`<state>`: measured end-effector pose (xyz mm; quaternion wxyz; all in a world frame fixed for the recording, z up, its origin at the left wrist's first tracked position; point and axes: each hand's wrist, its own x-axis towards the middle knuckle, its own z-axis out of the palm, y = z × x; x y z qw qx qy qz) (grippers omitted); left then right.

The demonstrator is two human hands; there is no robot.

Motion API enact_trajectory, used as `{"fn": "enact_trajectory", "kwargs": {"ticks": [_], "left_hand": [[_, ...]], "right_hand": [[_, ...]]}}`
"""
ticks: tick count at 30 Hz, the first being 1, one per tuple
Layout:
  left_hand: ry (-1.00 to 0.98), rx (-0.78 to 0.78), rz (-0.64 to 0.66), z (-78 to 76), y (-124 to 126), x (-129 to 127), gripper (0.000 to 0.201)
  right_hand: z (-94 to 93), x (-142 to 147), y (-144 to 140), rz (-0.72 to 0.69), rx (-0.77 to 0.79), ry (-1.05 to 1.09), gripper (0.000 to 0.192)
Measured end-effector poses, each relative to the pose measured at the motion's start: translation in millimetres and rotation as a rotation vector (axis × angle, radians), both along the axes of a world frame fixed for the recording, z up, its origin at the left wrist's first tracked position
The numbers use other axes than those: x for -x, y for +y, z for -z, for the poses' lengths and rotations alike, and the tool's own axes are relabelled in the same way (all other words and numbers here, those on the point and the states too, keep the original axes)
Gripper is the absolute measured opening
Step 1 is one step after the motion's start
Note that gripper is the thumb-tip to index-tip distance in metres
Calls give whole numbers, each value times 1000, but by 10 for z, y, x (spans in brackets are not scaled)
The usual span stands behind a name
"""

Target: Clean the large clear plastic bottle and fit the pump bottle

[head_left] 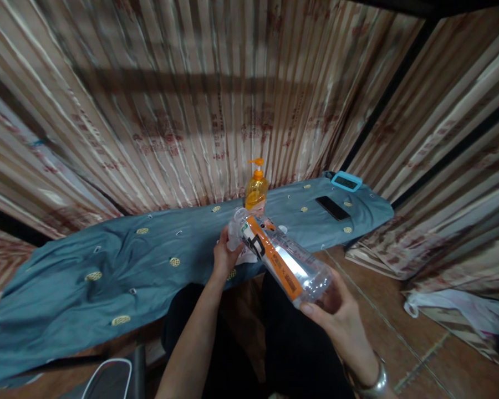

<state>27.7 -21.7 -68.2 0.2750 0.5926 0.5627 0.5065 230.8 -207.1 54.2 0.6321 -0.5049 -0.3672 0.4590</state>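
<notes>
A clear plastic bottle (280,260) with an orange-and-black label lies tilted in front of me, cap end pointing away. My right hand (336,316) grips its base from below. My left hand (225,255) is closed around the cap end. Both hands hover over the front edge of a narrow table covered with a blue-grey cloth (108,271). Just behind the bottle stands an orange pump dispenser (255,188).
A black phone (332,208) and a small device with a light-blue frame (346,181) lie at the table's right end. Striped curtains (216,94) hang close behind and to the right. White fabric (461,313) lies on the tiled floor at right.
</notes>
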Motion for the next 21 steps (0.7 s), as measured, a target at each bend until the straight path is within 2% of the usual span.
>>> {"fn": "enact_trajectory", "kwargs": {"ticks": [15, 21], "left_hand": [[5, 20, 14, -25, -9, 3, 68], [20, 17, 2, 23, 16, 14, 70]], "right_hand": [[15, -6, -14, -23, -5, 27, 69], [43, -6, -23, -28, -10, 36, 69]]}}
